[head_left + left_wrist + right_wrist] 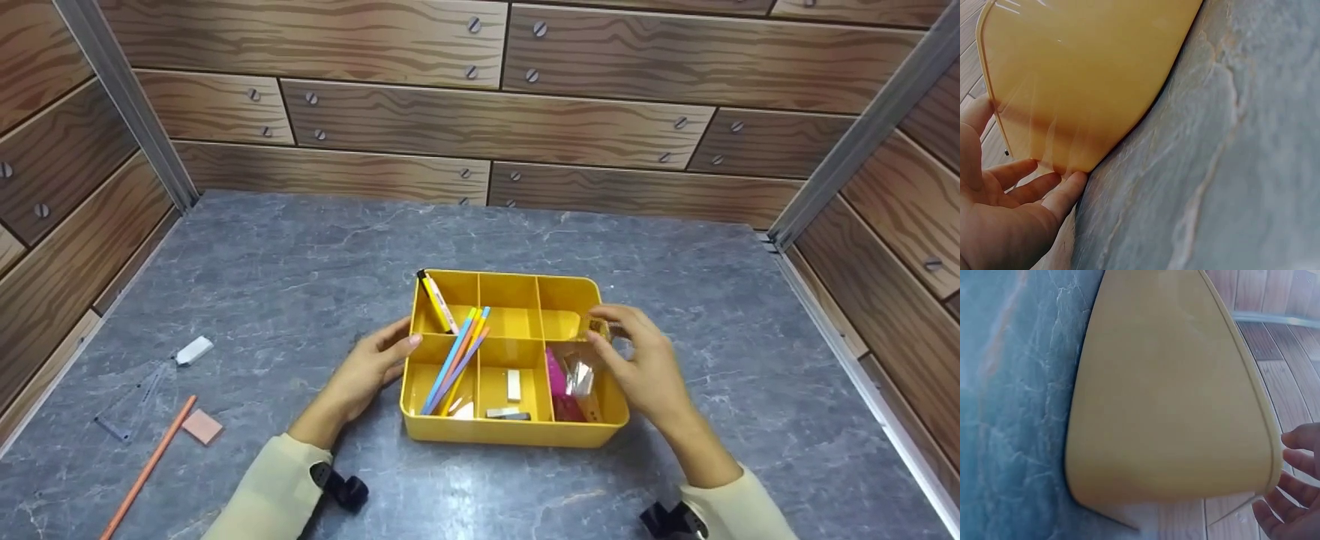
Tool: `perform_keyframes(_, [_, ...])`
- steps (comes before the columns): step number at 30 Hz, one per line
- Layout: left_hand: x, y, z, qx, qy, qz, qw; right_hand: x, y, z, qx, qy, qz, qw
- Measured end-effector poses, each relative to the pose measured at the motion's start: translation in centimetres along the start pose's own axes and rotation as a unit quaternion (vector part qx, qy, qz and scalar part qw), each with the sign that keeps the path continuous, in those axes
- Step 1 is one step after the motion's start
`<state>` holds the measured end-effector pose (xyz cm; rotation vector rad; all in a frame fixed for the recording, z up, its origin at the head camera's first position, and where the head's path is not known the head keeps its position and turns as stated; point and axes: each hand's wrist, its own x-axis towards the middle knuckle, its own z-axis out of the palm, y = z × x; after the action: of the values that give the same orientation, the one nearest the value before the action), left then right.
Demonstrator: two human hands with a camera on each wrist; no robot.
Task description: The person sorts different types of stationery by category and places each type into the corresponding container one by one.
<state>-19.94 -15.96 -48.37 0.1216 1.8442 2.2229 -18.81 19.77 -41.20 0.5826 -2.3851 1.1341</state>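
Observation:
A yellow divided box (517, 433) sits on the table, its smooth outer wall filling much of both wrist views. My left hand (367, 371) holds the box's left side, thumb at the rim and fingertips (1075, 183) against the outer wall. Over the back right compartment, my right hand (645, 360) pinches a small see-through item (596, 326) between thumb and fingers; its kind is unclear. Below it, the front right compartment holds a pink piece (555, 373) and a clear, shiny packet (580, 379). The right wrist view shows the right fingers (1300, 439) beside the rim, the item hidden.
Colored pens (457, 360), a yellow-black marker (435, 300) and a white eraser (514, 385) lie in other compartments. Left on the table are a white tag-like piece (195, 350), a clear triangular ruler (131, 405), an orange stick (154, 461) and a pink sticky-note pad (202, 426).

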Motion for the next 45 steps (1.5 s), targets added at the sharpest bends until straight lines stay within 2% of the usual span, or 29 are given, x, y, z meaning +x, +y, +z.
perform_keyframes(4, [0.0,0.1,0.0,0.000,0.001,0.001,1.0000,-0.2,1.0,-0.3,0.076,0.014,0.053,0.9956])
perform_keyframes(7, [0.0,0.2,0.1,0.001,0.007,0.001,1.0000,-0.4,1.8,-0.5,0.107,0.013,0.097,0.9894])
perform_keyframes(11, [0.1,0.1,0.1,0.004,0.008,0.003,1.0000,-0.9,3.0,-0.4,0.140,0.007,0.159,0.9772])
perform_keyframes(14, [0.1,0.0,0.1,0.005,0.006,0.004,1.0000,-1.4,3.7,-0.3,0.177,0.001,0.199,0.9639])
perform_keyframes(17, [0.1,-0.1,0.0,0.004,0.007,0.003,1.0000,-1.8,4.3,0.2,0.221,-0.003,0.234,0.9467])
perform_keyframes(24, [-0.1,-0.2,-0.1,0.019,0.004,0.004,0.9998,-2.7,4.8,0.9,0.350,-0.025,0.312,0.8829])
perform_keyframes(26, [-0.1,-0.2,-0.1,0.024,0.004,0.003,0.9997,-2.9,4.9,1.1,0.367,-0.028,0.321,0.8726])
perform_keyframes(33, [-0.1,0.5,0.1,0.032,0.002,-0.001,0.9995,-3.4,5.1,1.4,0.370,-0.034,0.362,0.8547])
perform_keyframes(37, [-0.1,1.1,0.1,0.062,-0.003,-0.010,0.9980,-3.7,5.3,1.2,0.375,-0.037,0.382,0.8436])
perform_keyframes(40, [-0.1,1.6,-0.2,0.096,0.004,-0.012,0.9953,-3.7,5.5,1.3,0.381,-0.036,0.381,0.8419])
perform_keyframes(43, [-0.5,2.1,-0.7,0.156,0.021,0.001,0.9875,-3.7,5.7,1.7,0.385,-0.037,0.377,0.8415])
perform_keyframes(45, [-0.8,2.5,-1.2,0.215,0.034,0.012,0.9760,-3.8,5.9,1.9,0.388,-0.038,0.376,0.8404])
